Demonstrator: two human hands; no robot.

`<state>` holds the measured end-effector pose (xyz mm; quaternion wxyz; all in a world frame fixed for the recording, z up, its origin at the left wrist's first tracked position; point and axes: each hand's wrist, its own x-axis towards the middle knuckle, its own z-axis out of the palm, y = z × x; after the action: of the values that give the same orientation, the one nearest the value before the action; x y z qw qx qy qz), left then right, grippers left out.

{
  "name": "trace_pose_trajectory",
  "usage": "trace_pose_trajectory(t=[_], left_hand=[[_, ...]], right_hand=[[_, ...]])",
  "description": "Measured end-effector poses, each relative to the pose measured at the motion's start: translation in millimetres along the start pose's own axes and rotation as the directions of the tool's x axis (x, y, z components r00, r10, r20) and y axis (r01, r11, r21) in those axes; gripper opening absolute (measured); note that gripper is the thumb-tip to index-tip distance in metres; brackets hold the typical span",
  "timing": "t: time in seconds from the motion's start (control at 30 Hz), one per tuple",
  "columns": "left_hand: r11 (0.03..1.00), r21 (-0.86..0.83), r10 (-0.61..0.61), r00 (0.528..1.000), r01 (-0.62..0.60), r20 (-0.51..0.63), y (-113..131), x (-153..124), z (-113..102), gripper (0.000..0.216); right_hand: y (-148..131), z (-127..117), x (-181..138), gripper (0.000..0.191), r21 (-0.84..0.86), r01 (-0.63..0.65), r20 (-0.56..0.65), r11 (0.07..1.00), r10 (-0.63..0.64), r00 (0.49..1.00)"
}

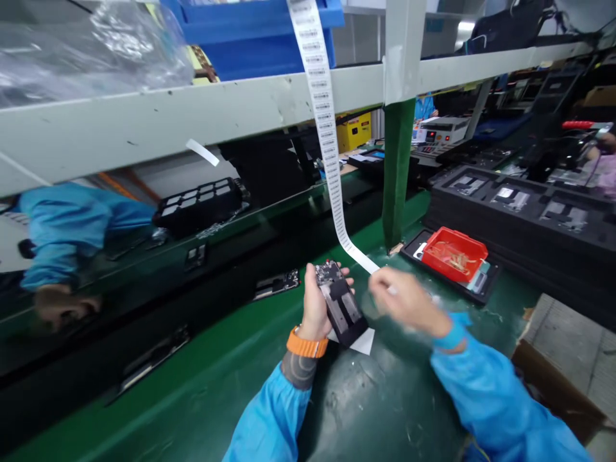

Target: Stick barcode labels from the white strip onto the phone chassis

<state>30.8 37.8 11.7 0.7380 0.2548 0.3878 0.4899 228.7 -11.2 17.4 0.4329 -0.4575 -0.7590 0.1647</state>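
My left hand (pixel 315 301) is closed around an opened phone (pixel 342 307), its circuit board and battery area facing up. A white sheet (pixel 363 342) lies beneath the phone on the green bench. Blurred by motion, my right hand (pixel 404 298) pinches the lower end of a long strip of barcode labels (pixel 328 141). That strip hangs down from the shelf above and bends toward my fingers, pulled taut near its end. The fingertips of my right hand are partly smeared.
A red bin (pixel 455 253) of small parts sits on a black tray (pixel 484 292) at right. Black foam trays (pixel 524 199) stand behind it. Phone assemblies (pixel 278 284) lie on the dark belt (pixel 226 289) at left. A co-worker's blue sleeve (pixel 67 218) reaches in there. A green post (pixel 398 173) rises ahead.
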Motion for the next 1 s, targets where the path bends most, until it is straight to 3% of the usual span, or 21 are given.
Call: trace_pose_trajectory(t=[0.03, 0.07, 0.1, 0.13, 0.17, 0.23, 0.33, 0.43, 0.5, 0.57, 0.63, 0.7, 0.8, 0.9, 1.0], left_hand=[[1.000, 0.025, 0.003, 0.999, -0.004, 0.033, 8.9, 6.5, -0.9, 0.063], [0.998, 0.067, -0.023, 0.997, 0.018, 0.077, 17.2, 13.4, -2.3, 0.063], [0.991, 0.121, -0.077, 0.990, 0.062, 0.122, 24.2, 20.9, -3.7, 0.064], [0.978, 0.174, -0.139, 0.978, 0.111, 0.158, 29.6, 29.1, -4.5, 0.066], [0.965, 0.215, -0.193, 0.964, 0.152, 0.185, 33.0, 37.9, -4.5, 0.066], [0.948, 0.249, -0.257, 0.940, 0.200, 0.226, 34.2, 56.3, -1.7, 0.067], [0.949, 0.223, -0.288, 0.903, 0.224, 0.318, 28.2, 78.1, 4.7, 0.070], [0.971, 0.123, -0.238, 0.864, 0.205, 0.444, 23.5, 81.7, 5.4, 0.077], [0.977, 0.088, -0.212, 0.812, 0.196, 0.544, 23.6, 72.3, 2.5, 0.083], [0.977, 0.100, -0.208, 0.746, 0.188, 0.632, 25.2, 56.3, -1.1, 0.089], [0.976, 0.125, -0.215, 0.689, 0.180, 0.692, 26.8, 37.2, -4.3, 0.096], [0.978, 0.126, -0.207, 0.664, 0.169, 0.719, 27.4, 18.2, -7.9, 0.101], [0.977, 0.100, -0.200, 0.644, 0.188, 0.738, 26.2, -5.6, -15.6, 0.109], [0.964, 0.071, -0.217, 0.606, 0.256, 0.765, 22.9, -19.5, -24.1, 0.110], [0.951, 0.027, -0.214, 0.590, 0.309, 0.779, 18.3, -23.2, -28.9, 0.105]], right_hand=[[19.5, -25.0, -1.0, 0.013, -0.081, -0.119, -0.192, 0.990, 0.101, 0.976], [42.3, -49.4, -2.6, 0.011, -0.169, -0.256, -0.383, 0.952, 0.176, 0.907], [66.7, -71.5, -4.6, 0.011, -0.245, -0.382, -0.512, 0.891, 0.216, 0.831], [90.9, -90.0, -7.2, 0.012, -0.324, -0.480, -0.557, 0.815, 0.246, 0.793], [113.2, -104.0, -10.1, 0.013, -0.427, -0.526, -0.517, 0.736, 0.279, 0.809], [147.8, -119.2, -16.5, 0.022, -0.620, -0.491, -0.381, 0.612, 0.313, 0.870], [168.1, -121.6, -23.1, 0.037, -0.751, -0.430, -0.293, 0.501, 0.331, 0.897], [151.3, -112.6, -19.4, 0.033, -0.690, -0.499, -0.425, 0.525, 0.263, 0.866], [121.5, -96.3, -10.0, 0.023, -0.576, -0.495, -0.538, 0.651, 0.154, 0.828], [82.3, -67.9, 2.6, 0.016, -0.403, -0.348, -0.561, 0.847, 0.072, 0.825], [43.0, -31.6, 14.1, 0.013, -0.160, -0.139, -0.420, 0.977, 0.061, 0.905], [13.3, 2.9, 20.4, 0.018, 0.019, -0.006, -0.272, 1.000, 0.011, 0.962], [-5.5, 33.6, 17.6, 0.020, 0.132, 0.043, -0.227, 0.990, -0.012, 0.974], [-4.4, 38.8, 9.6, 0.022, 0.089, 0.162, -0.275, 0.983, -0.132, 0.952], [-0.1, 35.2, 5.4, 0.027, -0.087, 0.330, -0.282, 0.940, -0.341, 0.897]])
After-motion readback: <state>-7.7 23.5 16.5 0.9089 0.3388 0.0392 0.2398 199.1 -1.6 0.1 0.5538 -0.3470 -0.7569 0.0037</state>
